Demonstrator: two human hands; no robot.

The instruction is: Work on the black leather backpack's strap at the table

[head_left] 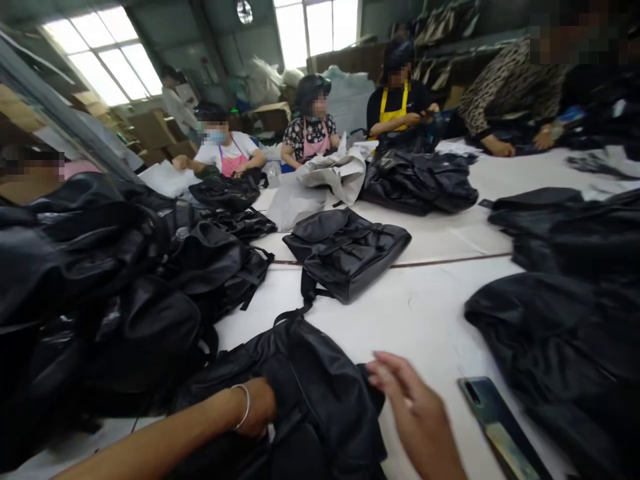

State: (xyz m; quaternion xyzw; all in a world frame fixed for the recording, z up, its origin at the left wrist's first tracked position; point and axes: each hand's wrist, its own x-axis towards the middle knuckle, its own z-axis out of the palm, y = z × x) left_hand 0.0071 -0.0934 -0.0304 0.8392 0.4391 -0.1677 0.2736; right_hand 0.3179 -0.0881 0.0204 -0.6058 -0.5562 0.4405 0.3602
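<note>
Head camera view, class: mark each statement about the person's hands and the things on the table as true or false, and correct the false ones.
1. The left hand is pushed into the black bag nearest the camera. True.
2. The left wrist wears a bracelet. True.
3. The right hand grips the phone. False: the hand is open with its fingers near the bag's edge, and the phone lies apart on the white table.
4. Another black bag lies alone farther up the table. True.
5. The heap of bags on the left is white. False: they are black.
6. No co-workers are seen. False: several people sit at the far side.
</note>
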